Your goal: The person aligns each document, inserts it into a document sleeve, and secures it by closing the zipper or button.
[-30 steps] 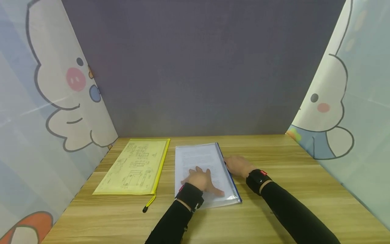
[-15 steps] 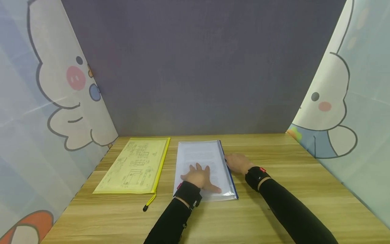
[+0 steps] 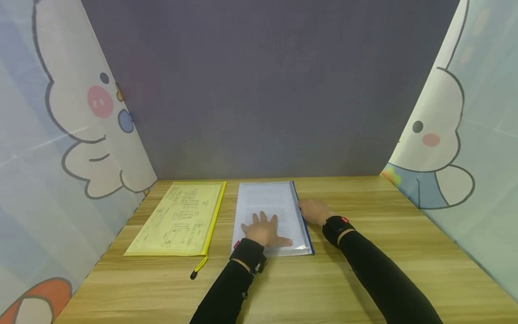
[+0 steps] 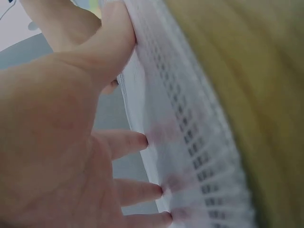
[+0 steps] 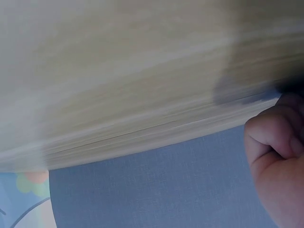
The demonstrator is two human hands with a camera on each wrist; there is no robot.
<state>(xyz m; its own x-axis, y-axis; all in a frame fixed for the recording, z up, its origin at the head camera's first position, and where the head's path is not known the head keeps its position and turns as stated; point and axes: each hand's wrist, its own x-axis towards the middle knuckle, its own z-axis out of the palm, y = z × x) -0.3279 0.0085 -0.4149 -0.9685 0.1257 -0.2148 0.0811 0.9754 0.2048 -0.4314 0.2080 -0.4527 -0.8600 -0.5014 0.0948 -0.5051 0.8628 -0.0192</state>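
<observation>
A clear zip document folder with printed white sheets inside and a blue zip edge down its right side lies flat on the table. My left hand rests on its lower half, palm down with the fingers spread. In the left wrist view the fingertips touch the folder's white face. At the blue edge my right hand has its fingers curled and pinches the folder's side. A small dark bit shows right at those fingertips. Seen from the right wrist, the curled fingers hide most of what they grip.
A yellow zip folder with line drawings lies to the left, its yellow pull cord hanging off the lower right corner. A dark grey panel stands behind the wooden table. Cartoon-printed curtains flank both sides.
The clear folder has slid away from me toward the back of the table and now sits straighter. Both hands have moved along with it. The yellow folder has stayed put.
</observation>
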